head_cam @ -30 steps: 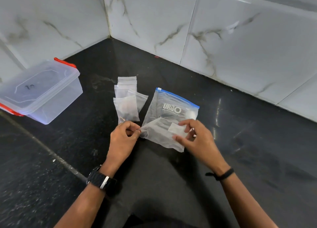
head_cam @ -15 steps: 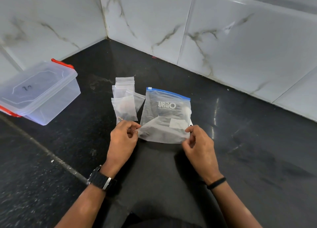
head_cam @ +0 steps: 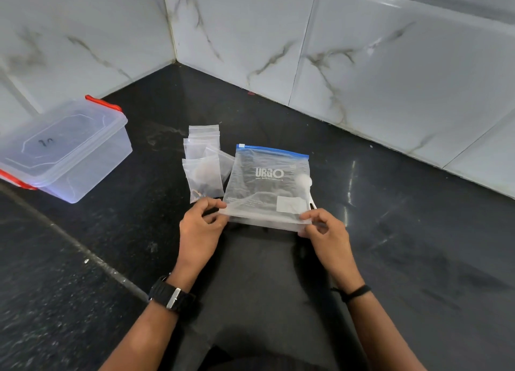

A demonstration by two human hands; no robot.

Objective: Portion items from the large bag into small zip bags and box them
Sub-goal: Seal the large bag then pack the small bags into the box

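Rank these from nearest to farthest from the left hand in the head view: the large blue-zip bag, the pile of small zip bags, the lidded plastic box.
1. Large blue-zip bag: left hand pinches its near left corner.
2. Small zip bags: just beyond the hand, left of the large bag.
3. Plastic box: far left, lid on.

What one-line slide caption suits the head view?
Both hands, left hand and right hand, pinch the large zip bag beside small bags.
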